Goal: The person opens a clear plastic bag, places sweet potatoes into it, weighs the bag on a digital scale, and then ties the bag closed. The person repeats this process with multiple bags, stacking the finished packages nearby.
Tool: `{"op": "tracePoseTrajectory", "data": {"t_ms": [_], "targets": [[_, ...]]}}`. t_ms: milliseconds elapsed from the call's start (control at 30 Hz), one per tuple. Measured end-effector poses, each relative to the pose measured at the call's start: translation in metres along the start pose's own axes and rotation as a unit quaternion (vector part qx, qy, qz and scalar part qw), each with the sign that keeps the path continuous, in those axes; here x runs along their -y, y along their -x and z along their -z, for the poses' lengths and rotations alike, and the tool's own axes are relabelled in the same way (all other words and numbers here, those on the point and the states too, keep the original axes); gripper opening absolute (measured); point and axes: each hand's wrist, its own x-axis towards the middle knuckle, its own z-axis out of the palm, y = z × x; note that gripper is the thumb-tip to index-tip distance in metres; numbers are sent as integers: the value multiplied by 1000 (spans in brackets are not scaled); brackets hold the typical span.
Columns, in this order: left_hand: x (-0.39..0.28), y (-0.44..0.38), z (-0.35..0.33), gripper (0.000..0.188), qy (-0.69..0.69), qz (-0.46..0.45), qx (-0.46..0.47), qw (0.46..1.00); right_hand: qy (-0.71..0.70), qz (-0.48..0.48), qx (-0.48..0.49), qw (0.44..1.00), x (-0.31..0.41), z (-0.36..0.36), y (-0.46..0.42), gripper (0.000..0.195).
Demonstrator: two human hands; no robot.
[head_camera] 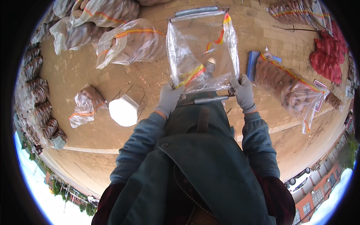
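Note:
A clear plastic bag [197,42] with yellow and red stripes hangs mouth up before me. Its mouth is spread wide, and its far edge lies along a grey metal bar [197,11]. My left hand [170,97], in a grey glove, grips the near left corner of the rim. At the near right corner, my gloved right hand [242,91] pinches the plastic. A second grey bar [211,99] sits between my hands, just below the near rim, close to my dark apron [202,121]. Through the film a shoe [210,65] shows; no produce is visible inside.
Filled clear bags of brownish produce lie left [137,42] and right [287,81], the latter against a blue platform [253,64]. A white-topped stool [123,111] and a smaller bag [88,104] stand left. Stacked bags [38,92] line the far left; red sacks [327,56] lie right.

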Motion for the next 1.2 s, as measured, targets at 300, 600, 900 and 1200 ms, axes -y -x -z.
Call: {"op": "tracePoseTrajectory", "data": {"t_ms": [300, 600, 900, 1200], "targets": [[36, 5, 1, 31, -95, -4, -46, 994, 258, 73, -52, 962, -5, 8, 12, 24], [26, 14, -9, 37, 139, 132, 17, 981, 154, -141, 5, 978, -29, 12, 4, 39], [29, 23, -7, 37, 65, 70, 60, 994, 113, -125, 50, 984, -35, 22, 16, 38], [35, 23, -3, 38, 56, 52, 84, 994, 157, -32, 14, 987, -51, 22, 22, 39]]}}
